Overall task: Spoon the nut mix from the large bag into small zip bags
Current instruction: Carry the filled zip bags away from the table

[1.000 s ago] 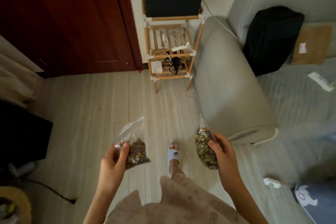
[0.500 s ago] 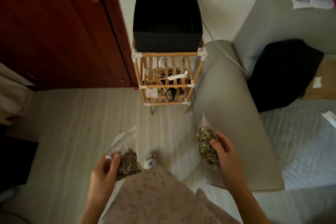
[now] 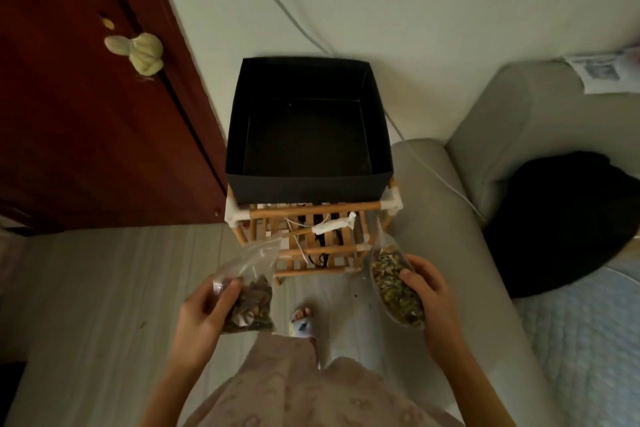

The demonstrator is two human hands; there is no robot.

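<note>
Now left hand (image 3: 204, 314) grip clamped on darker nut-mix bag (image 3: 247, 300); right hand (image 3: 431, 291) grip clamped on greener filled bag (image 3: 398, 291). Open black box (image 3: 308, 130) ahead of both grips, likely drop-off for filled bags.

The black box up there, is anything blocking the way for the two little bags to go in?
Nothing visible does. The black box is open on top and looks empty. The left hand holds one small bag, the right hand the other bag, both below the box's front wall.
</note>
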